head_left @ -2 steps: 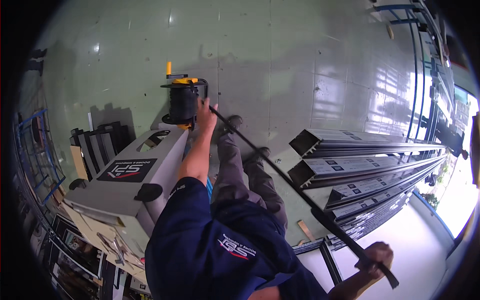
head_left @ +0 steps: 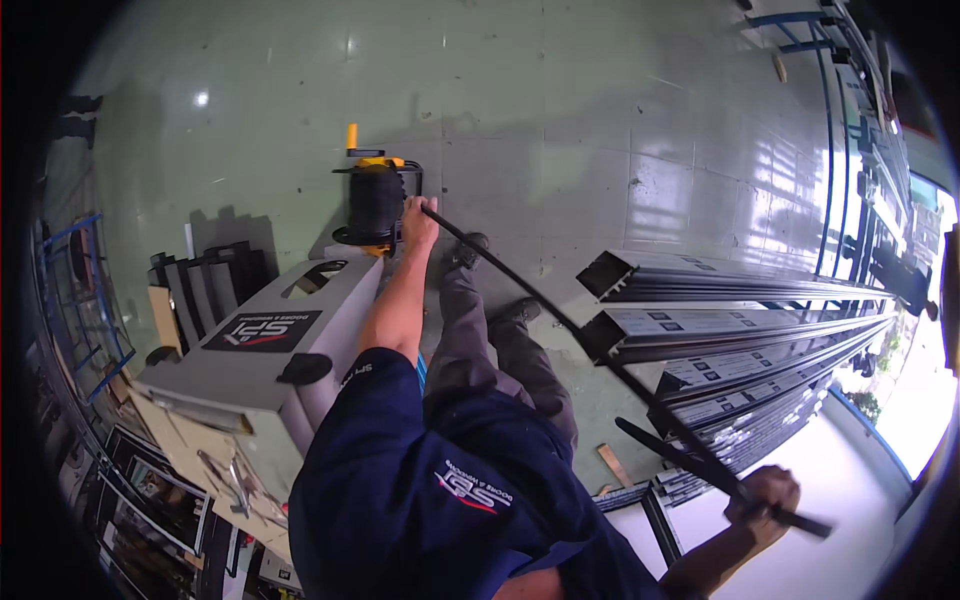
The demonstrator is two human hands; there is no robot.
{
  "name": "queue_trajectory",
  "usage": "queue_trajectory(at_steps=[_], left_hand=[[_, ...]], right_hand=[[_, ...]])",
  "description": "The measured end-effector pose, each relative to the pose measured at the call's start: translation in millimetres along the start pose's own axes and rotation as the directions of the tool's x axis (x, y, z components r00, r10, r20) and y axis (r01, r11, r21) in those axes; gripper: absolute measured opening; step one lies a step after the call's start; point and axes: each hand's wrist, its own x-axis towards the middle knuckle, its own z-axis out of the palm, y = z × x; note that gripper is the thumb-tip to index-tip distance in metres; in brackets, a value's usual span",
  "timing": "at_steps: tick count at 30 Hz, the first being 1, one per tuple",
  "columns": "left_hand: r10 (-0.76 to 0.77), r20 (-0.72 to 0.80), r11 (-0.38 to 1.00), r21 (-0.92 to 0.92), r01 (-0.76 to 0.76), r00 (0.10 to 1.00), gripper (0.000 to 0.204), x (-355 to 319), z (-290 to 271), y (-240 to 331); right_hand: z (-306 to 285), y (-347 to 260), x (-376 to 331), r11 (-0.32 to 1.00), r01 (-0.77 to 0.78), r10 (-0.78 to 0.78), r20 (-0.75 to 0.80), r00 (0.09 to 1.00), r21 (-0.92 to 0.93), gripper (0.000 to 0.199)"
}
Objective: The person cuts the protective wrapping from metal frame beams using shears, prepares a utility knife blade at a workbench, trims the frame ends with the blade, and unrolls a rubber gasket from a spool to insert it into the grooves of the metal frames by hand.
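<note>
Hardly anything has shifted since the earlier frame: our left hand (head_left: 418,222) has stayed at the black spool (head_left: 372,205) and the strip's line has held.

We take the grey machine cabinet (head_left: 262,345) as our landmark. Beyond its far end stands the spool in its yellow holder. Our left hand rests there with fingers curled round the near end of a long black rubber strip (head_left: 560,318). From that point the strip runs away from the cabinet, over our legs, towards the stacked aluminium profiles (head_left: 720,320) on the floor on the cabinet's far side. Our right hand (head_left: 765,495) is closed in a fist round the strip's other end, with a short tail sticking out past it.

We judge that the strip could snag on the open profile ends or slip from the right fist if pulled hard, and the spool might tip.
</note>
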Motion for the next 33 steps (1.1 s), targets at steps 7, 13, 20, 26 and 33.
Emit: queue_trajectory(at_steps=[7,13,20,26,33], left_hand=[[-0.163,0.214,0.928,-0.298,0.223,0.963,0.036,26,-101,9],[-0.208,0.444,0.946,-0.136,0.295,0.872,0.037,24,-177,62],[0.119,0.628,0.980,-0.198,0.010,0.769,0.042,23,-304,219],[0.628,0.415,0.752,-0.542,-0.375,0.658,0.040,-36,-452,427],[0.941,0.063,0.235,-0.828,-0.508,0.334,0.068,-42,-590,509]], right_hand=[[4,-11,-16,0.887,0.179,-0.111,-0.181,0.977,0.425,0.048],[-15,-8,-39,0.620,0.387,-0.221,-0.321,0.921,0.683,0.040],[1,-86,29,0.746,0.134,-0.053,-0.143,0.988,0.653,0.036],[129,-52,155,0.639,0.257,-0.277,-0.095,0.956,0.725,0.035],[28,-154,99,0.463,0.534,-0.400,-0.371,0.838,0.708,0.034]])
